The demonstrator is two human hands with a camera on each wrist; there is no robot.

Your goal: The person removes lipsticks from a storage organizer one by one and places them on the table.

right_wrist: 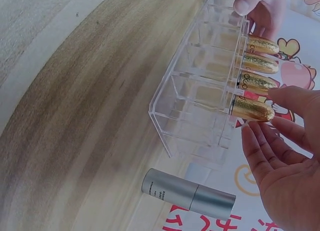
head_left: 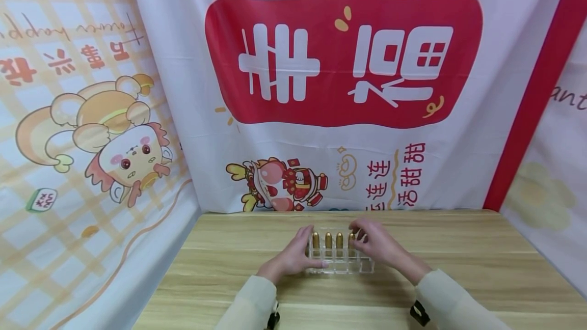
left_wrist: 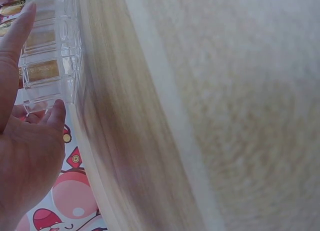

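Note:
A clear plastic lipstick holder (head_left: 341,265) with square compartments stands on the table. Several gold bullet-shaped lipsticks (head_left: 339,240) stand upright in a row along its back compartments. My left hand (head_left: 293,256) grips the holder's left end, thumb across the front and fingers around the side. At the other end, my right hand (head_left: 377,242) pinches the top of the rightmost gold lipstick (right_wrist: 251,109) between thumb and fingers. That lipstick's base is inside the holder. The front compartments hold nothing that shows. In the left wrist view, the holder (left_wrist: 65,56) is partly cut off.
A silver-grey tube (right_wrist: 187,193) stands on the table just beyond the holder's right end; my right hand hides it in the head view. The wood-grain table (head_left: 257,233) ends against a printed cloth backdrop (head_left: 183,39).

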